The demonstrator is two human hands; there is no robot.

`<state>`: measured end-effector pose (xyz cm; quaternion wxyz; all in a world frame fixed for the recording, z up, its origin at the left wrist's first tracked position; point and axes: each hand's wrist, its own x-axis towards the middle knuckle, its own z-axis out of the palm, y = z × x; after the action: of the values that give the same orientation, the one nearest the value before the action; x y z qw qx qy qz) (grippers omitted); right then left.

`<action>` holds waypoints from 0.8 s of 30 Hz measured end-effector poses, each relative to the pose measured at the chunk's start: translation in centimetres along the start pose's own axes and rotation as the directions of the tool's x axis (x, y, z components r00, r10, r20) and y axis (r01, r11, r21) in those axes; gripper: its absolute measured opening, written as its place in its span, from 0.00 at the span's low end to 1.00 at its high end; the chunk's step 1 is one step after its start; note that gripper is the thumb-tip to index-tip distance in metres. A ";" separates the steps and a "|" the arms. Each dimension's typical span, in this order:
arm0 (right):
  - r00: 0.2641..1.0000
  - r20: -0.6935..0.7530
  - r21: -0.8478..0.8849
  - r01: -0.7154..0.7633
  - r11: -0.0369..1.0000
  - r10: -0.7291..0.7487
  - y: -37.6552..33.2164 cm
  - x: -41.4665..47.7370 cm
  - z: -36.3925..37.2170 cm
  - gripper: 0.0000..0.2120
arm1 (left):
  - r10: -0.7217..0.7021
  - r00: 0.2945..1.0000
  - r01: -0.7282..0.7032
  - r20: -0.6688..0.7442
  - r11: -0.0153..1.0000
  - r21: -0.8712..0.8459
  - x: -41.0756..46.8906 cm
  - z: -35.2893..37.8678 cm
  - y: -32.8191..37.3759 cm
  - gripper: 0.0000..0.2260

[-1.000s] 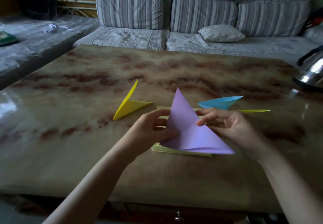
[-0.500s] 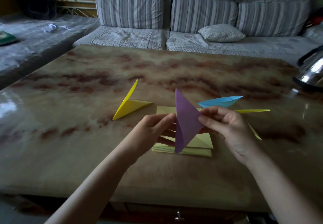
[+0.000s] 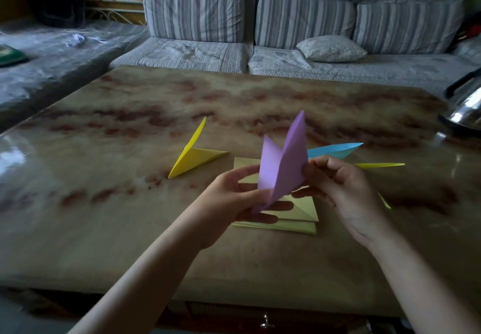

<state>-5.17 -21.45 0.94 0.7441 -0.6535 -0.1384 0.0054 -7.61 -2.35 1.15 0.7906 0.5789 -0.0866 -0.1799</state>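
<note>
Fingers (image 3: 244, 171) of the left hand (image 3: 229, 201) curl in and pinch the lower tip of the purple paper piece (image 3: 282, 169), thumb on the near side. The right hand (image 3: 346, 193) nips its right edge between the thumb and bent fingertips (image 3: 318, 163). So both hands are closed on the same sheet, holding it in the air between them, clear of the table (image 3: 117, 229).

It's already creased into a long pointed shape: one tall spike sticks up above the fingertips and a shorter flap opens out to the left of it. I'd say this one is partway there, since the main creases look made but the flap isn't pressed flat yet.

Progress-wise, a finished-looking blue folded piece (image 3: 335, 150) lies just beyond the right fingers. A thin yellow piece (image 3: 380, 165) lies past that, edge-on, so I can't tell its shape. Well off to the left of the left fingers sits a bright yellow folded piece (image 3: 195, 159) with one wing standing up. That's three down by my count, with purple as number four.

Right under the hands is a stack of pale yellow-green sheets (image 3: 299, 225), so there looks to be plenty left to fold. A steel kettle (image 3: 466, 109) sits far off to the right, well out of the way.
</note>
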 end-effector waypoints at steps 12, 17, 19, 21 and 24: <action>0.994 -0.101 0.048 -0.043 0.998 0.048 -0.1 -0.1 -0.2 0.24 | 0.025 0.998 -0.030 0.065 0.996 0.086 -0.2 -0.4 -0.2 0.15; 0.991 -0.098 0.041 -0.093 0.995 0.096 -0.4 -0.1 -0.1 0.13 | -0.043 0.998 0.044 -0.047 0.999 0.031 -0.1 -0.2 0.4 0.13; 0.994 -0.048 0.004 -0.098 0.995 0.098 -0.3 -0.3 0.3 0.13 | -0.028 0.991 0.024 -0.133 0.999 -0.032 0.1 -0.1 0.7 0.17; 0.996 0.013 -0.041 -0.091 0.995 0.091 -0.4 -0.5 0.7 0.11 | 0.044 0.977 -0.058 -0.208 0.997 -0.060 0.3 -0.1 0.9 0.18; 0.996 0.043 -0.099 -0.075 0.992 0.080 -0.5 -0.7 1.0 0.08 | 0.153 0.946 -0.178 -0.285 0.982 -0.061 0.4 -0.2 0.8 0.20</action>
<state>-6.09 -20.69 1.38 0.7072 -0.6936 -0.1304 0.0429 -7.05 -2.08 1.86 0.8314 0.5545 -0.0146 -0.0329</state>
